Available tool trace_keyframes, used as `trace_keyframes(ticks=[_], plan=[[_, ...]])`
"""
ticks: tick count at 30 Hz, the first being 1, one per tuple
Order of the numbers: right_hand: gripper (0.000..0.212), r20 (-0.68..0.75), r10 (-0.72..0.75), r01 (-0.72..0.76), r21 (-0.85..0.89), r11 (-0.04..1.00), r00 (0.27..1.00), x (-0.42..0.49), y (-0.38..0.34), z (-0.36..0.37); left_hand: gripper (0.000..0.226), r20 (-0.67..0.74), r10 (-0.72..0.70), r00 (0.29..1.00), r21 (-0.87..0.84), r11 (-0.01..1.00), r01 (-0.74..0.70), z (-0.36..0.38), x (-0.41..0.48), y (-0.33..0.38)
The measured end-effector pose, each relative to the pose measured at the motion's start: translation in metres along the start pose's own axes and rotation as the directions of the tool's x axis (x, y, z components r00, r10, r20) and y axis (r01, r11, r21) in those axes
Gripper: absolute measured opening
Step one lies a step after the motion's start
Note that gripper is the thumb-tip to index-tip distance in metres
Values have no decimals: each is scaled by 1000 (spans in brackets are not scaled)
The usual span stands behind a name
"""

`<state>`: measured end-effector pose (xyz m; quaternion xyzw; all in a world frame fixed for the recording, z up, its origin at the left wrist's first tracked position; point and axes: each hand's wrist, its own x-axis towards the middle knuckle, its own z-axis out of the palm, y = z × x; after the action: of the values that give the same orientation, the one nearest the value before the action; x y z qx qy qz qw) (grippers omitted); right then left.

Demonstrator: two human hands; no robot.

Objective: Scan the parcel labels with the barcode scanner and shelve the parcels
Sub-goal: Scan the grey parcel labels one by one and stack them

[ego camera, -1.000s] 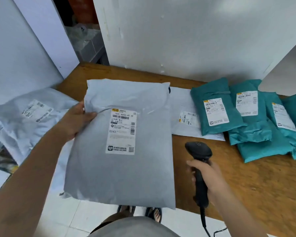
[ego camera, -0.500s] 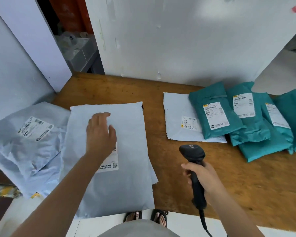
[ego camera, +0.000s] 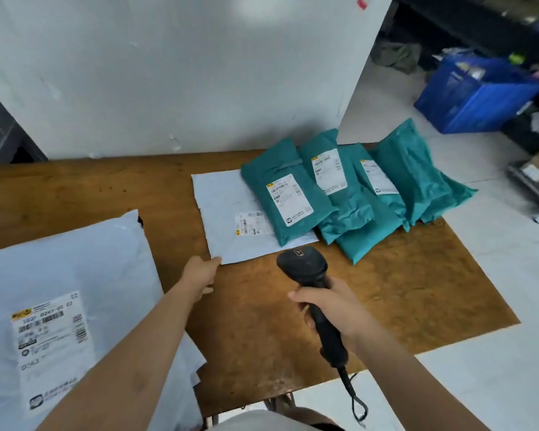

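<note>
Left hand reaches forward and touches the near corner of the flat white parcel; whether it pinches the corner cannot be told. Right hand grasps the handle of the black barcode scanner, whose head is aimed toward that parcel. It lies on the wooden table, label up, and teal parcels overlap its right edge. A large pale parcel lies at the left.
</note>
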<state>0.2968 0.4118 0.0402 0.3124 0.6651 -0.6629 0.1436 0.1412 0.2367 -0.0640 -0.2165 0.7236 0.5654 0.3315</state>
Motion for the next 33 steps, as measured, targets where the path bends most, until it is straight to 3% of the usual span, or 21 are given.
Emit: trace_keyframes(ticks=[4, 9, 14, 17, 23, 26, 28, 31, 33], plan=[[11, 42, 10, -7, -64, 998, 999, 12, -5, -39, 55, -100, -133, 986, -461, 884, 72, 26, 16, 13], [12, 48, 41, -37, -76, 996, 998, 25, -8, -87, 52, -116, -180, 977, -567, 820, 84, 53, 36, 21], [13, 75, 82, -77, -68, 995, 994, 33, -5, -111, 37, -260, 47, 964, -455, 875, -166, 78, 36, 28], [15, 96, 85, -78, -72, 994, 992, 36, -5, -115, 36, -263, 164, 951, -408, 874, -264, 79, 20, 34], [10, 164, 66, -60, -39, 997, 984, 41, -11, -99, 36, 95, 190, 977, -270, 950, -159, 10, -29, 21], [9, 201, 89, -79, -58, 995, 976, 44, -8, -74, 23, -129, 99, 987, -81, 991, -110, -12, -29, -5], [10, 224, 124, -110, -71, 991, 967, 41, -3, -56, 7, -355, 120, 927, 127, 989, -80, -12, -25, -22], [9, 289, 193, -166, -118, 979, 938, 34, 0, -38, 46, -401, 105, 910, 162, 986, -43, 0, -30, -33], [8, 340, 252, -194, -194, 962, 906, 30, 0, -32, 56, -406, 110, 907, 165, 985, -45, 5, -32, -35]])
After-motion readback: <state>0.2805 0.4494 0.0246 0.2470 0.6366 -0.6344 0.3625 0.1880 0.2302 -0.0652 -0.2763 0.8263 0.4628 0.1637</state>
